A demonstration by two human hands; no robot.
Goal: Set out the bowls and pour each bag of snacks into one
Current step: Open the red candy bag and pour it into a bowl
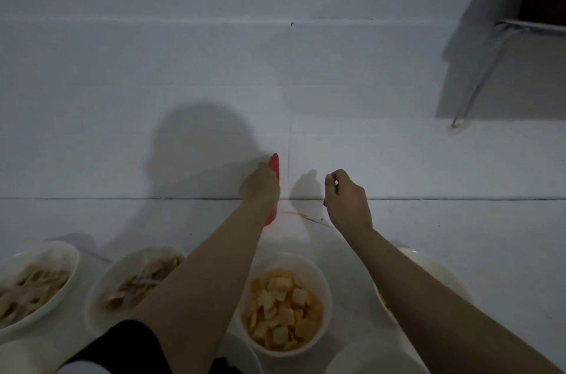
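The white tiled floor carries four white bowls. Nearest below the left grip, a bowl holds square yellow snacks; two bowls further left hold pale snacks; a fourth bowl lies beneath the right forearm. The left grip pinches a red bag. The right grip, just beside it, has curled fingers; contents cannot be determined.

Two bare forearms, no watch or rings visible on the left hand or right hand. Below the left elbow, a patch of black garment with a pale edge beneath it.
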